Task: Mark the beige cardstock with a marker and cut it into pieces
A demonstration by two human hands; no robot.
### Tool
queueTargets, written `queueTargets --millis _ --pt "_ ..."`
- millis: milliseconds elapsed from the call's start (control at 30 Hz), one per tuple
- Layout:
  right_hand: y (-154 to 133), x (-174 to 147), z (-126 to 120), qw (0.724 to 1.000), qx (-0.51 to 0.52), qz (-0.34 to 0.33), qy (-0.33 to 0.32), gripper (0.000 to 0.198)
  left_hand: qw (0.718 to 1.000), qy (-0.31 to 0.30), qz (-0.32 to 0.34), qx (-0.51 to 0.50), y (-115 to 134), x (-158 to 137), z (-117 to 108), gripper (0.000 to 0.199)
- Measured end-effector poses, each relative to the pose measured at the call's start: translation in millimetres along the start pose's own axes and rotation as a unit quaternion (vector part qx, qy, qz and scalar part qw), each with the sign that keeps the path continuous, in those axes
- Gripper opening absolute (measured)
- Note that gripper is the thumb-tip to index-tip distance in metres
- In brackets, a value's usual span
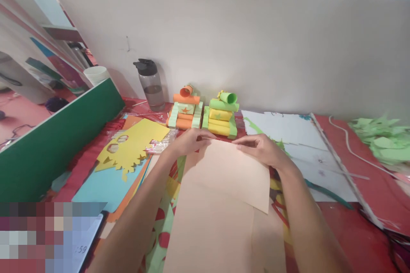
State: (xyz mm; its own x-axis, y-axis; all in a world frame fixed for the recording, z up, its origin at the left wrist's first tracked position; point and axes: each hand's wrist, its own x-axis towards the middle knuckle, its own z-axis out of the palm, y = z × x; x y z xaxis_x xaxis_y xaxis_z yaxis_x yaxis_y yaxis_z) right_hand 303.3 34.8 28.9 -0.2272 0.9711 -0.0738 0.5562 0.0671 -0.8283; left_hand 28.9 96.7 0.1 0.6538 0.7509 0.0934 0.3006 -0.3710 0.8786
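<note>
A pale peach sheet of paper lies before me, and its far part is doubled by a layer that lies slightly askew. Whether that layer is a fold or a second sheet I cannot tell. My left hand pinches the far left of the top edge, fingertips partly hidden. At the far right of the same edge, my right hand grips the paper between thumb and fingers. Just beyond the hands stand two rolled-paper tanks, an orange one and a green-and-yellow one.
A water bottle stands by the white partition. Yellow cut paper and blue sheets lie left, near a green divider. On the right are a white board, a teal strip and green scraps.
</note>
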Motion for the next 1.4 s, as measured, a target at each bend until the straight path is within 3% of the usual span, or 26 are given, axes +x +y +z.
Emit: queueTargets --millis 200,400,667,933,1133,1267,1400 --pt "-1 3 8 1.000 -0.017 0.003 -0.011 0.025 0.990 -0.016 0.091 0.105 13 1 4 0.023" --pt "-2 4 16 1.000 -0.020 0.001 -0.008 0.022 0.985 -0.044 0.104 0.133 17 2 7 0.021" --pt "0 6 16 1.000 -0.014 -0.010 -0.012 0.021 0.998 -0.033 0.037 0.045 3 1 8 0.023" --pt "-13 3 16 0.998 -0.039 -0.023 -0.037 0.018 0.992 -0.074 0.045 0.093 11 -1 1 0.016" --pt "-25 1 18 0.995 -0.056 -0.038 -0.067 0.017 0.988 -0.137 0.020 0.068 16 0 6 0.017" --pt "-28 0 17 0.996 -0.050 -0.044 -0.067 0.016 0.986 -0.155 -0.023 0.056 24 -1 6 0.019" --pt "-21 -4 5 0.998 -0.039 -0.037 -0.015 0.018 0.986 -0.134 -0.092 0.027 29 -4 1 0.019"
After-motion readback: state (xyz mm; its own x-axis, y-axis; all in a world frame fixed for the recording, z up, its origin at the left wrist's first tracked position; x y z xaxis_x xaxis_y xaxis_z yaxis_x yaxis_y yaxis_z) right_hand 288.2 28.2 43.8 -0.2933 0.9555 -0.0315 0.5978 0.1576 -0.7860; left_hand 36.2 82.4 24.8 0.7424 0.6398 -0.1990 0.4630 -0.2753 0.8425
